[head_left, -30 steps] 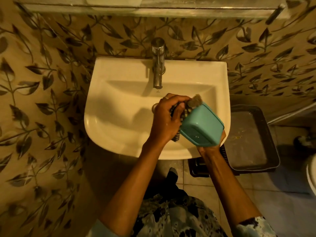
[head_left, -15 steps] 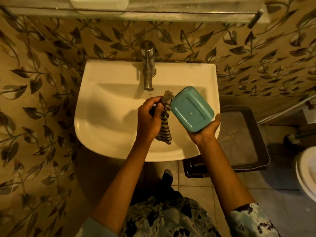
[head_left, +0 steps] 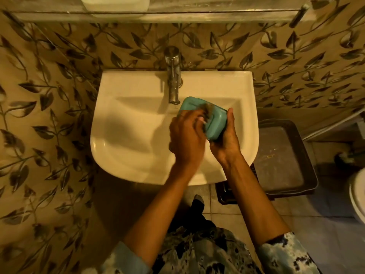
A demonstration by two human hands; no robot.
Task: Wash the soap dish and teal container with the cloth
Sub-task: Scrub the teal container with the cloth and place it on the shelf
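My right hand (head_left: 227, 143) holds the teal container (head_left: 214, 125) from below and the right, tilted over the white sink (head_left: 126, 139) just under the tap (head_left: 173, 80). My left hand (head_left: 186, 135) presses a dark striped cloth (head_left: 206, 113) against the container's upturned face; the cloth is blurred and mostly hidden by my fingers. No soap dish shows in the view.
A dark tray-like bin (head_left: 284, 155) stands on the floor right of the sink. A white toilet rim (head_left: 357, 196) shows at the right edge. Leaf-patterned tiles cover the wall, and a shelf (head_left: 177, 10) runs above the tap.
My left hand moved right and brought the cloth onto the container, which was apart from it half a second ago. The container has tipped closer to the tap.
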